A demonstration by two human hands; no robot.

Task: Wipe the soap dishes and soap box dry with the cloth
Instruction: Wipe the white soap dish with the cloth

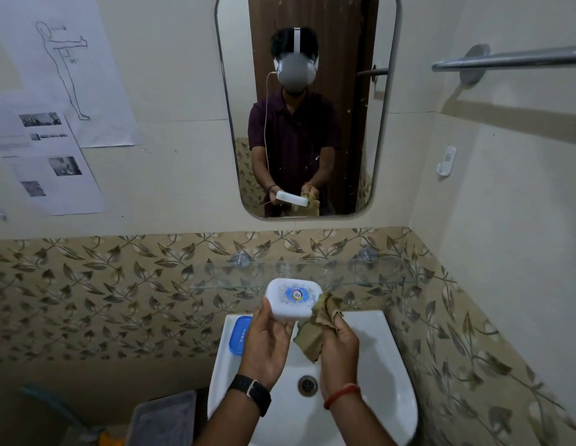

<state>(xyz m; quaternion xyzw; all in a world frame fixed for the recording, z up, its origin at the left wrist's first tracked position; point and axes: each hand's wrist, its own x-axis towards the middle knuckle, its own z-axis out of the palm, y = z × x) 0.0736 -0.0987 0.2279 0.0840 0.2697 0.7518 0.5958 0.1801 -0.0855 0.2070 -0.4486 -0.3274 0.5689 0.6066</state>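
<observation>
Bathroom wall: pale tiles above, a leaf-pattern band below. Mirror [306, 123] hangs over a glass shelf [360, 275], and the white sink [376, 365] sits beneath you with its drain [307, 385] in view.

Your left hand [267, 342] is raised over the sink's back edge and grips the white soap box [293, 297] from below and from its near-left side. The labelled face is turned up towards you. The box is in the air, in front of the shelf and touching neither shelf nor sink.

Your right hand [339, 346] is closed around the bunched brown cloth [315, 329], just right of the box. A fold of cloth meets the box's right end; the rest hangs down between your two hands.

Hands are close, side by side, with only the cloth between them.

Blue soap dish [238, 333] lies on the sink's left rim, partly hidden behind your left hand.

Black watch [253, 392] on your left wrist. Grey tray [164, 416] sits low at the sink's left. Towel rail [505, 59] at upper right.
</observation>
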